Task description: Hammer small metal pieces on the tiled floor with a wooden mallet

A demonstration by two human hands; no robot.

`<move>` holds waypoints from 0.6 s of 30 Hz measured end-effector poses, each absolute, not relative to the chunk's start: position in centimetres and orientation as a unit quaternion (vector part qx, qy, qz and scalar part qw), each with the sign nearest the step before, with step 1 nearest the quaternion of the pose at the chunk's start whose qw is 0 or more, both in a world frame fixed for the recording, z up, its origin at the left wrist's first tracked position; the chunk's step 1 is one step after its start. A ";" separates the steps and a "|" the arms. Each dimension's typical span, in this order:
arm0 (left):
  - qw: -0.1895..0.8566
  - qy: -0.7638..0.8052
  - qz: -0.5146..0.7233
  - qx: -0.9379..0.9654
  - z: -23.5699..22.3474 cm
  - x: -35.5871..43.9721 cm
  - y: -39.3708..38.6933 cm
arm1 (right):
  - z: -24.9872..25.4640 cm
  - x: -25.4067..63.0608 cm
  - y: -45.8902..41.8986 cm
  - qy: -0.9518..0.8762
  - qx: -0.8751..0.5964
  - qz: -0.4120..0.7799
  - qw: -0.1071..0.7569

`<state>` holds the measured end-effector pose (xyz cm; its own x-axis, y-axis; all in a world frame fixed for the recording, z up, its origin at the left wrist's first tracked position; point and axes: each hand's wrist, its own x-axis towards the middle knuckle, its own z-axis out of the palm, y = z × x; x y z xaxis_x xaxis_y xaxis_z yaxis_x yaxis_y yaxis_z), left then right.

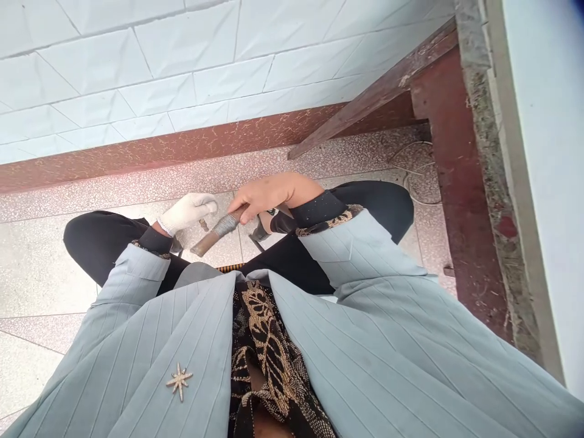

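My right hand [269, 191], bare, is closed round one end of a brown wooden handle [207, 243] with grey wire or cord wound about its middle. The handle slants down to the left, its free end towards my lap; whatever lies under my fingers is hidden. Just to the left, my left hand [189, 211] wears a white knitted glove, its fingers curled in. What the glove holds, if anything, I cannot make out. Close below the gloved fingers shows a small brownish piece [203, 224], too small to name. The two hands are apart.
My knees in black trousers [103, 243] spread to both sides. A white tiled wall [182, 67] with a red-brown skirting [159, 143] stands ahead. At right are a dark red wooden frame [469, 182] with a slanting brace [369, 91] and a loop of cable [413, 173] on the floor.
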<state>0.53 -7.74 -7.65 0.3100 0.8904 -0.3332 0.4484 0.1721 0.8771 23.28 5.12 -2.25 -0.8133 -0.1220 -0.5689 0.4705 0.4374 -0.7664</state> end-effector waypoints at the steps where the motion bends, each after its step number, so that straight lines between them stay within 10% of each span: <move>1: 0.541 0.556 0.234 0.586 -8.0 0.5 -7.8 | -2.1 23.6 5.3 0.792 0.121 -0.550 0.235; 10: 0.548 0.565 0.178 0.591 -8.6 2.5 -8.1 | -2.9 24.0 4.8 0.711 0.429 -0.550 -0.092; 18: 0.553 0.534 0.200 0.608 -7.8 2.4 -8.4 | -4.1 23.4 5.5 0.849 0.440 -0.244 0.160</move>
